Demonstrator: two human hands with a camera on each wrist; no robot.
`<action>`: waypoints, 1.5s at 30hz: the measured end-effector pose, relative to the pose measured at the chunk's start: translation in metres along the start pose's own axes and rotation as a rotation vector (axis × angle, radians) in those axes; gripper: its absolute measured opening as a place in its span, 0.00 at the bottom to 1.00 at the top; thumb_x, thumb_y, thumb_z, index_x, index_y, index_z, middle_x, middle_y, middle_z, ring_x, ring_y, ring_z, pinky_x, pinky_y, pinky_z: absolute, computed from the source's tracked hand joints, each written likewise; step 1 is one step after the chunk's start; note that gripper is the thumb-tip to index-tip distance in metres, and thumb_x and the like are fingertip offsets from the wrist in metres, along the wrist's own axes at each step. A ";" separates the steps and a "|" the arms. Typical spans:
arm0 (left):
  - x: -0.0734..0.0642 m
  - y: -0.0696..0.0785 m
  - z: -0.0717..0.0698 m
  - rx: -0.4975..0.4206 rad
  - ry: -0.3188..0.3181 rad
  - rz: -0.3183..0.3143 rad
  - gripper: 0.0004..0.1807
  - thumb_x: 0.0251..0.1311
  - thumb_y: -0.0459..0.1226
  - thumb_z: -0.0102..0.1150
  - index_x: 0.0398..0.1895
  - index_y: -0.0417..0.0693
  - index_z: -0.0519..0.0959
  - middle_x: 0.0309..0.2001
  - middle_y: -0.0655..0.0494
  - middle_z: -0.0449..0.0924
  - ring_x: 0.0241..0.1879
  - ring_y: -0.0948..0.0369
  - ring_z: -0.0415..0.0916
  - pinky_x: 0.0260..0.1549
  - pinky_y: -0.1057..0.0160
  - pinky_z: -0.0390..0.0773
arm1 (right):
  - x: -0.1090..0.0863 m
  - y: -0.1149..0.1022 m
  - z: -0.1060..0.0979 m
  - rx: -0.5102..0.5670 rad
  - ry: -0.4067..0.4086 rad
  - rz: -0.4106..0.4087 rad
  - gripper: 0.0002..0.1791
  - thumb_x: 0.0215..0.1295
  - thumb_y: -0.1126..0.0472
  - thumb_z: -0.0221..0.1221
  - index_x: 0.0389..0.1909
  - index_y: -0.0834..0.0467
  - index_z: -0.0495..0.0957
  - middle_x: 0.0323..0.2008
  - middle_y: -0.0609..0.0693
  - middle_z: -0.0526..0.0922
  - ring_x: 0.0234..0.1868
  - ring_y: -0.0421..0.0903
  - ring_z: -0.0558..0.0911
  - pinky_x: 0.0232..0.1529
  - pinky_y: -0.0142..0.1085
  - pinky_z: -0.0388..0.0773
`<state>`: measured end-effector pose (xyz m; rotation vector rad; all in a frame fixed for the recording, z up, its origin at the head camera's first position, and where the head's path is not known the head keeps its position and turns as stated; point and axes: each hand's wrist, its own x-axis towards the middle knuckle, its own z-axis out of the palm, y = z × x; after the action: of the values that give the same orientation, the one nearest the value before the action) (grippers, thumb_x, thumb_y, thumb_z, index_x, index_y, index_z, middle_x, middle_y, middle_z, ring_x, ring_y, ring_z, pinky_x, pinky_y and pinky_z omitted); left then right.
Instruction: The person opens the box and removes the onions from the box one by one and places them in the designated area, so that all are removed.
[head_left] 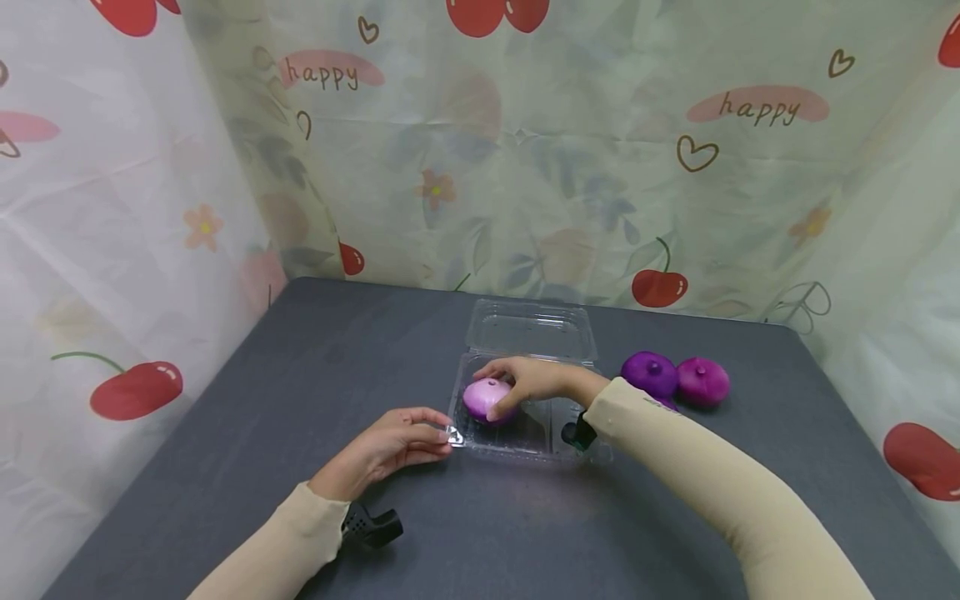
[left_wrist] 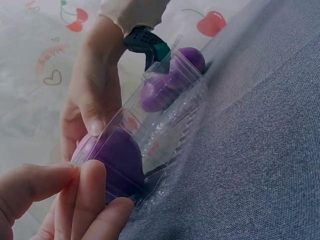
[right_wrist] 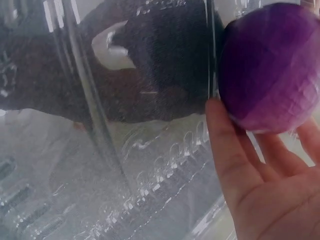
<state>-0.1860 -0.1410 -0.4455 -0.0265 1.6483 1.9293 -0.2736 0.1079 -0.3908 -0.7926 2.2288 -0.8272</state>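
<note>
A clear plastic clamshell box (head_left: 547, 433) lies on the table with its lid (head_left: 531, 329) folded back. My left hand (head_left: 401, 442) pinches the box's near left corner between thumb and fingers, as the left wrist view also shows. Inside the box's left part, my right hand (head_left: 532, 382) holds a round, light purple onion-like thing (head_left: 483, 398), its fingers and thumb around the sides. In the right wrist view this purple onion-like thing (right_wrist: 272, 70) shows a darker and a paler side. Its underside is hidden in the head view.
Right of the box sit a dark purple onion-like thing (head_left: 649, 374) and a magenta one (head_left: 702, 382), side by side, each with a small nub. The dark grey table (head_left: 360, 358) meets a patterned curtain (head_left: 525, 208) at the back and sides.
</note>
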 end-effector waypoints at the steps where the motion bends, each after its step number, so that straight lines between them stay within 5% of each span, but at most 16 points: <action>1: 0.000 0.000 0.000 0.004 0.002 0.001 0.11 0.59 0.31 0.63 0.45 0.39 0.78 0.31 0.52 0.86 0.33 0.61 0.85 0.41 0.60 0.85 | 0.000 0.000 0.000 -0.003 -0.007 -0.001 0.37 0.56 0.55 0.68 0.66 0.58 0.67 0.62 0.57 0.72 0.55 0.49 0.75 0.55 0.38 0.75; 16: 0.000 -0.001 0.001 0.013 0.030 0.005 0.11 0.58 0.30 0.64 0.45 0.40 0.78 0.31 0.52 0.86 0.33 0.60 0.85 0.42 0.59 0.85 | -0.018 0.002 -0.021 0.144 0.079 -0.069 0.37 0.53 0.56 0.71 0.64 0.54 0.68 0.60 0.58 0.70 0.50 0.52 0.78 0.45 0.39 0.82; 33: -0.001 -0.002 0.001 0.005 0.001 0.042 0.10 0.58 0.28 0.63 0.44 0.39 0.78 0.31 0.51 0.85 0.32 0.61 0.85 0.41 0.60 0.85 | -0.089 0.003 -0.061 0.263 0.322 -0.122 0.39 0.51 0.60 0.72 0.64 0.50 0.66 0.62 0.56 0.67 0.59 0.57 0.76 0.46 0.43 0.81; 45: 0.001 -0.002 0.001 0.003 0.008 0.029 0.13 0.58 0.29 0.63 0.46 0.38 0.77 0.31 0.51 0.86 0.33 0.61 0.85 0.41 0.60 0.85 | -0.143 0.019 -0.071 0.302 0.575 -0.139 0.37 0.56 0.65 0.68 0.66 0.50 0.64 0.63 0.46 0.68 0.60 0.44 0.73 0.48 0.35 0.80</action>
<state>-0.1856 -0.1395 -0.4479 -0.0094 1.6654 1.9502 -0.2412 0.2447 -0.3124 -0.6191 2.4521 -1.5782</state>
